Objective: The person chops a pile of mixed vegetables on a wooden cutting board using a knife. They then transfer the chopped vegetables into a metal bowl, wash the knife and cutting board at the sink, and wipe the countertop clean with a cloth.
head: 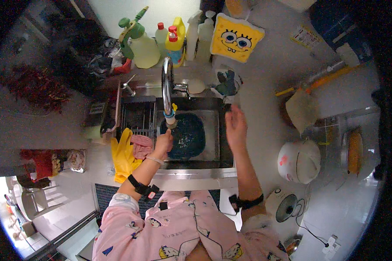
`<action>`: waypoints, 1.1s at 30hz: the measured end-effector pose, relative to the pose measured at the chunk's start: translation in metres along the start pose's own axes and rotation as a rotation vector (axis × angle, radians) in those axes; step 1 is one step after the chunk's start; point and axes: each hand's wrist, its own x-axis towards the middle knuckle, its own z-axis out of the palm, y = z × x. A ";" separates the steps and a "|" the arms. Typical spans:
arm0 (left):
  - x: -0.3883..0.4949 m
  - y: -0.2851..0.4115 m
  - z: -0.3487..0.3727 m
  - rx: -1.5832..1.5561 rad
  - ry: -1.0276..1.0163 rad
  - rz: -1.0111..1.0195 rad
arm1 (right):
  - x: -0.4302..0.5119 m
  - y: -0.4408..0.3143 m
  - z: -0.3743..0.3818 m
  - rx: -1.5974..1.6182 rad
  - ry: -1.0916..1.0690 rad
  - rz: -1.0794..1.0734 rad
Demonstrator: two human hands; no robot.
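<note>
A dark blue-green plastic basin [191, 140] with what looks like water in it sits in the stainless-steel sink [212, 137]. My left hand [164, 142] is over the basin's left rim, its fingertips just below the white spout end of the chrome faucet [167, 84]. Its fingers are bunched, and whether they hold anything is hidden. My right hand [236, 127], blurred, hovers over the sink's right edge with its fingers stretched forward and nothing visible in it. A yellow rubber glove [122, 156] and a pink cloth [141, 146] lie at the sink's left side.
Behind the sink stand a pressure sprayer [145, 50], a yellow bottle [174, 45], spray bottles [192, 36] and a SpongeBob-shaped item [236, 37]. A metal rack [138, 114] fills the sink's left part. A white rice cooker [299, 161] and a corded appliance [282, 205] stand to the right.
</note>
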 end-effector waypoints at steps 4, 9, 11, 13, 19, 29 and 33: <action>-0.024 0.007 0.020 0.152 -0.227 0.065 | 0.090 -0.013 0.011 -0.399 0.316 -0.307; -0.059 0.052 0.068 0.239 -0.532 0.041 | 0.118 -0.035 -0.001 -0.407 0.028 -0.046; -0.070 0.067 0.092 0.147 -0.520 0.170 | 0.097 -0.048 -0.015 -0.383 0.232 -0.365; -0.077 0.078 0.119 -0.120 -0.408 0.347 | 0.065 -0.063 -0.020 -0.198 0.234 -0.374; -0.070 0.077 0.163 -0.120 -0.035 0.364 | -0.047 -0.075 0.023 0.402 -0.101 0.230; -0.054 0.056 0.191 0.110 -0.091 0.716 | -0.057 -0.045 -0.012 0.227 -0.061 0.074; -0.071 0.073 0.199 0.314 -0.256 1.037 | -0.029 -0.046 -0.035 0.248 0.129 -0.084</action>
